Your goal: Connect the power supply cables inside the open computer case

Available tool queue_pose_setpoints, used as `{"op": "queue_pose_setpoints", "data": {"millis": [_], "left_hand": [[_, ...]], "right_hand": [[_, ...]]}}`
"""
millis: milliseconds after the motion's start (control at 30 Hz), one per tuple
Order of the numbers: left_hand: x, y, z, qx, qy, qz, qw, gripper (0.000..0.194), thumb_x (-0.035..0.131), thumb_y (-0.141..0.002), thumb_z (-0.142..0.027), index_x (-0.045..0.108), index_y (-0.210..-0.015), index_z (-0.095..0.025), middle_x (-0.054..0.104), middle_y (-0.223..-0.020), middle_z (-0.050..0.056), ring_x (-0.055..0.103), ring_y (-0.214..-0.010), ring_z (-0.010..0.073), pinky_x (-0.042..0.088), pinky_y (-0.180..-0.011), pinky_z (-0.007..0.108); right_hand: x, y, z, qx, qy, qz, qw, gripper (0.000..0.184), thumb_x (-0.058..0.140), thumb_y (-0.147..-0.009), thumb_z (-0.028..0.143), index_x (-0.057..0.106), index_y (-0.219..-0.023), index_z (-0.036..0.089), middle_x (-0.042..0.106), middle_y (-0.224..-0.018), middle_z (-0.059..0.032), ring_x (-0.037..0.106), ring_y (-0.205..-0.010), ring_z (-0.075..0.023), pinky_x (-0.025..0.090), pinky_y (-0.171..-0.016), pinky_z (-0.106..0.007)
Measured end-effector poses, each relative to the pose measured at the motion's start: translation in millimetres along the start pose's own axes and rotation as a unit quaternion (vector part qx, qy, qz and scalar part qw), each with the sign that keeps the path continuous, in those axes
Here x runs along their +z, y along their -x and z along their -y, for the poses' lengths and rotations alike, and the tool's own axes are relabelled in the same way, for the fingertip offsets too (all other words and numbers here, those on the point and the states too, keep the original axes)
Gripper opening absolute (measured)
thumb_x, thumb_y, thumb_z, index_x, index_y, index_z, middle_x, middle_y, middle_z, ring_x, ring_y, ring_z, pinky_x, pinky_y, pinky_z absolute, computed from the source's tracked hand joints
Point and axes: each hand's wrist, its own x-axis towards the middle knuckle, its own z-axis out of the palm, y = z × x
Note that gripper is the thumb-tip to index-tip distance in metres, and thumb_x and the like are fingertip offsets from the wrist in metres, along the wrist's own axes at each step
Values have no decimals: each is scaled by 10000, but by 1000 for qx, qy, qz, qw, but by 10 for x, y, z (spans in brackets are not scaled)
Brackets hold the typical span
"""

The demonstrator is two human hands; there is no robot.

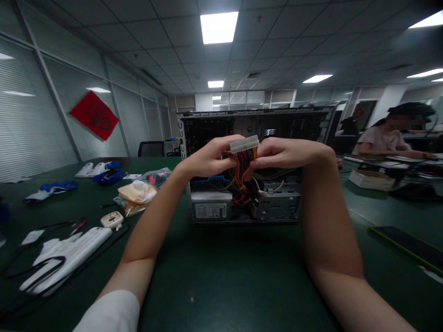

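Observation:
An open computer case stands on the green table in front of me, its inside facing me. Both hands are raised before it. My left hand and my right hand are closed on a white multi-pin power connector and on the bundle of red, yellow and black wires below it. The wires run down into the case toward the power supply at its lower left.
On the left lie a white power strip with black cables, a small white plug, plastic bags and blue-white gloves. A dark tablet lies at the right. Another person sits at the far right behind a cardboard box.

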Motion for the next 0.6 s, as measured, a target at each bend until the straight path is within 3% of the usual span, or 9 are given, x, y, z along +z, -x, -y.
{"op": "queue_pose_setpoints", "data": {"millis": [233,467,600], "left_hand": [[-32,30,-16,-41,53,40,997,242,586,-1018,-316,668,-1178,-155,725,-1123,117,685,-1025,202,586,-907,299],[-72,47,15,-62,153,81,983,392,696,-977,-400,695,-1288,-161,738,-1241,155,705,-1153,250,584,-1008,346],[-70,47,33,-67,175,64,980,447,756,-936,-422,720,-1292,-153,756,-1181,160,725,-1122,263,599,-997,371]], "right_hand": [[-8,20,6,6,11,-14,1000,566,620,-962,673,880,-980,171,763,-823,-64,646,-782,-214,485,-759,-330],[7,27,50,19,17,-9,1000,573,617,-953,694,878,-972,184,726,-743,-44,593,-702,-193,441,-678,-307],[12,15,58,18,24,-17,999,592,609,-950,716,868,-916,185,702,-709,-49,548,-662,-185,405,-624,-309]]}}
